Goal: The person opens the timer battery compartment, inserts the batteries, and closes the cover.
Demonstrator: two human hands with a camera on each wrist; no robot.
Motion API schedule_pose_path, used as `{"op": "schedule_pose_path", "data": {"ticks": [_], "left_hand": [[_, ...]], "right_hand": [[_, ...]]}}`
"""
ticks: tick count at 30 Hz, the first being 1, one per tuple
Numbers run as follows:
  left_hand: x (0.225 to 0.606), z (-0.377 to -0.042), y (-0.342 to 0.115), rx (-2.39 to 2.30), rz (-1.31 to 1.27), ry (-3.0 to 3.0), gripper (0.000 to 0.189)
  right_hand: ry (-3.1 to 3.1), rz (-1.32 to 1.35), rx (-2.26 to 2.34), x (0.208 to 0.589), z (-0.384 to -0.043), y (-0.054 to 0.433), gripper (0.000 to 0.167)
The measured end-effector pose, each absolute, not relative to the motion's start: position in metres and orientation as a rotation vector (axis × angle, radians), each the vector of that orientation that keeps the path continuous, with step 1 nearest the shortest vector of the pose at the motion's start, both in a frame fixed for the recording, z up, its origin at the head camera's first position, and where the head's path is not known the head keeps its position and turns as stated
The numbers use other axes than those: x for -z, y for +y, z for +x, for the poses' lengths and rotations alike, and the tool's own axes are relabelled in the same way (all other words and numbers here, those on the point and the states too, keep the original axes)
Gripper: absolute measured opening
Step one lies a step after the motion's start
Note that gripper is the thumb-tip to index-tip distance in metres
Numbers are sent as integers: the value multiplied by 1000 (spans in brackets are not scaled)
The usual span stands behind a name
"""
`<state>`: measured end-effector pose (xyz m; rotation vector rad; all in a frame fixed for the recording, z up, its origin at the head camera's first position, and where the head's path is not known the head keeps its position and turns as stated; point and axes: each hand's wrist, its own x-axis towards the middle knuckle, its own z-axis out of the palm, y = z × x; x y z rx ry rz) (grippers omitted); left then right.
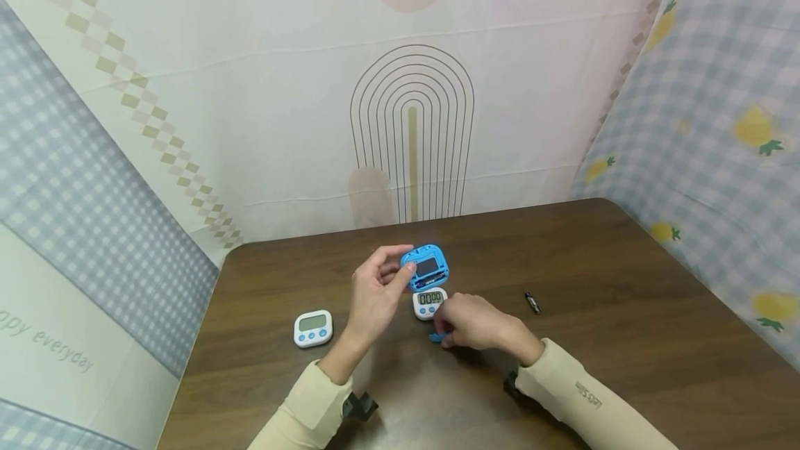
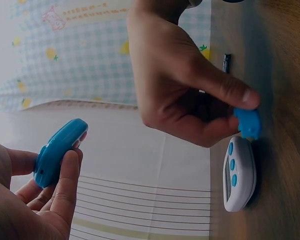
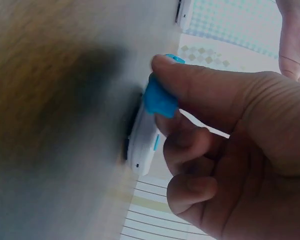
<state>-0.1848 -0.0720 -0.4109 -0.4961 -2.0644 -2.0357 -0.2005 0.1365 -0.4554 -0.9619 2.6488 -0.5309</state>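
Note:
My left hand (image 1: 375, 290) holds a blue digital timer (image 1: 431, 255) up off the table, its back turned toward me. The battery compartment is uncovered, and a dark battery (image 1: 430, 281) lies in it. Between thumb and index finger my right hand (image 1: 478, 323) pinches a small blue battery cover (image 2: 248, 123), low over the table; the right wrist view shows the same cover (image 3: 160, 98) close up. Just beyond that hand stands a white timer (image 1: 423, 310) with blue buttons, reading 00 00, partly hidden by the fingers.
A second white timer (image 1: 313, 329) with a blank screen lies at the left of the brown table (image 1: 250, 380). To the right of my right hand is a loose dark battery (image 1: 532, 302). Patterned cloth (image 1: 300, 123) hangs behind the table and at both sides.

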Motion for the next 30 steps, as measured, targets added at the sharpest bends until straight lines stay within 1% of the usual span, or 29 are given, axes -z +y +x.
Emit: {"op": "schedule_pose_path", "data": {"ticks": [4,6,11,19,26,30], "left_hand": [[410,-185,-72,2036,-494,-2068,28],[409,-185,-73,2031,-496,-2065,28],[408,-186,-74,2018,-484,-2066,28],[409,-185,-75,2019,-484,-2087,27],[409,-186,-75,2027,-488,-2070,26],[408,-187,-76,2020,-484,-2078,26]], "right_hand": [[2633,-993,608,452,-202,137,13],[2637,-1019,630,452,-203,138,11],[2672,-1079,646,451,-205,138,13],[2674,-1041,754,446,-206,139,12],[2585,-1004,977,440,-208,140,10],[2539,-1028,1081,438,-207,141,8]]}}
